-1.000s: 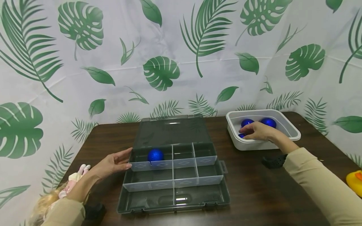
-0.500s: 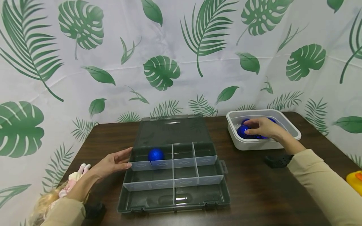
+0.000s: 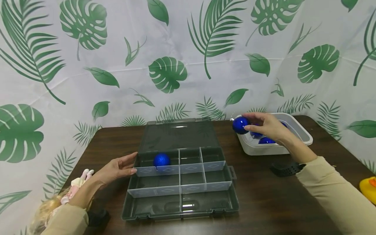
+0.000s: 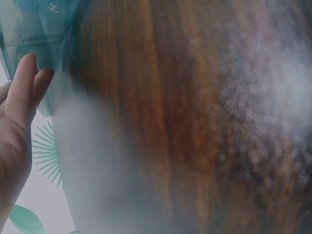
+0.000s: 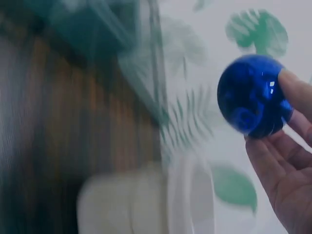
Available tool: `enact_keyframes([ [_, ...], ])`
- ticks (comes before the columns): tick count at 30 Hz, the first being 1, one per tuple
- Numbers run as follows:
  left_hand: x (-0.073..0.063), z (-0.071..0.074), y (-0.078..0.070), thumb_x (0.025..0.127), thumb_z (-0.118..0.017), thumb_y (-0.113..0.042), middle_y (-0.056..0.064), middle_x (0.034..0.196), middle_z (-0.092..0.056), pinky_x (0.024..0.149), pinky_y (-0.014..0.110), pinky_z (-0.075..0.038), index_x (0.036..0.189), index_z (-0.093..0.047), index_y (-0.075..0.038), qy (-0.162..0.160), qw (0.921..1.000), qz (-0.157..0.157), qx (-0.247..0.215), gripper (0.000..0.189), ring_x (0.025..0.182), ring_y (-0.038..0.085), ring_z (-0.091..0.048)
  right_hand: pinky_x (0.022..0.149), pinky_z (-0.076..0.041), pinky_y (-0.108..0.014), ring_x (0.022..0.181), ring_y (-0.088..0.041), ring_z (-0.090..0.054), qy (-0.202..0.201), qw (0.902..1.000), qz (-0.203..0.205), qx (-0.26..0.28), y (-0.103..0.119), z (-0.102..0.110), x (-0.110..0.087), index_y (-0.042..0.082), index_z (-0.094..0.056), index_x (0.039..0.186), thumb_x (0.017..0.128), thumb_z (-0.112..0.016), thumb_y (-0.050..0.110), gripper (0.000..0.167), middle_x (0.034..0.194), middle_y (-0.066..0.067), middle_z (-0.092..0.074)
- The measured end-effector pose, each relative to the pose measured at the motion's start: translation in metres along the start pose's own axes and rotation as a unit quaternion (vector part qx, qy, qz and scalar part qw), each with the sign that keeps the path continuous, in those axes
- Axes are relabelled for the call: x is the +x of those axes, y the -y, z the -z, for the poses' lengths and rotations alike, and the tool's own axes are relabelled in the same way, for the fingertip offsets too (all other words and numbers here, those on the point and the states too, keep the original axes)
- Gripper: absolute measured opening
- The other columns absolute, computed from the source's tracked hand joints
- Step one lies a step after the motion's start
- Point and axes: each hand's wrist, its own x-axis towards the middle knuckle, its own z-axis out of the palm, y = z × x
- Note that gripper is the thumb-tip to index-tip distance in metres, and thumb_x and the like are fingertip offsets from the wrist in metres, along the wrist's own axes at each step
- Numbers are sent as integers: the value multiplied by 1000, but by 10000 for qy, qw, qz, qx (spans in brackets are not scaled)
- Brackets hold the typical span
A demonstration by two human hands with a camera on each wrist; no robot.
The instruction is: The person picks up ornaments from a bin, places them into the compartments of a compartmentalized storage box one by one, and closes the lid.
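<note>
A shiny blue Christmas ball (image 3: 240, 125) with a silvery cap is pinched between the thumb and fingers of my right hand (image 3: 270, 128), over the left rim of the white tub (image 3: 264, 150). The right wrist view shows the same ball (image 5: 251, 97) at the fingertips. My left hand (image 3: 116, 171) has its fingers extended, touching the left side of a grey see-through divided box (image 3: 155, 205). The box lies with its lid (image 3: 179, 137) folded back. A glittery blue ball (image 3: 162, 160) sits in its back left compartment. More blue balls (image 3: 266, 140) lie in the tub, partly hidden by my hand.
A doll (image 3: 73, 191) with blond hair lies left of my left forearm. A yellow rubber duck (image 3: 368, 189) is at the right edge. The dark wooden table (image 3: 258, 192) ends at a leaf-print cloth (image 3: 188, 65) hanging behind it.
My right hand has picked the shiny blue ball out of the white tub and moved it up and left over the rim. My left hand has stayed at the box.
</note>
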Motion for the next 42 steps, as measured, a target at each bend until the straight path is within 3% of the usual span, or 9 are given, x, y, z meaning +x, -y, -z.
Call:
enact_keyframes([
  [4,0,0,1,89,-65,-19,25,153,-14,102,43,-40,148,-16,3,-22,10000,-10,-46,79,136,46,-25,97,-47,-41,122,-33,-51,594,9961,494,432,16,-29,11,3,-45,137,90,-64,21,54,133,-18,-53],
  [8,0,0,1,89,-65,-19,25,153,-16,101,40,-42,148,-17,3,-46,10000,9,-84,80,135,45,-27,99,-46,-44,119,-29,-54,1220,9871,624,823,31,-60,22,7,-50,132,88,-67,22,49,128,-13,-57],
  [18,2,2,1,89,-65,-19,25,154,-14,102,42,-40,148,-17,3,-14,9999,-31,-108,79,136,45,-26,96,-49,-39,108,-22,-60,2113,9713,1023,376,57,-105,47,5,-57,124,87,-69,22,42,117,-8,-64],
  [24,1,2,0,89,-65,-20,25,154,-14,102,42,-40,148,-17,2,-19,9999,29,-117,80,136,45,-26,95,-48,-38,104,-20,-61,2318,9663,1098,200,58,-117,54,3,-58,122,86,-69,18,40,115,-8,-65],
  [37,0,1,0,89,-65,-19,25,154,-14,101,40,-42,148,-17,2,-7,9999,25,-134,80,136,45,-26,86,-52,-36,101,-22,-61,2166,9617,1651,-296,51,-131,54,2,-60,119,83,-72,17,41,114,-10,-65],
  [42,0,1,2,89,-65,-19,24,153,-15,101,39,-42,148,-17,2,-11,9999,-8,-117,79,135,45,-26,62,-48,-23,86,-19,-55,2172,9584,1750,-613,50,-134,52,3,-61,121,83,-72,15,42,109,-8,-65],
])
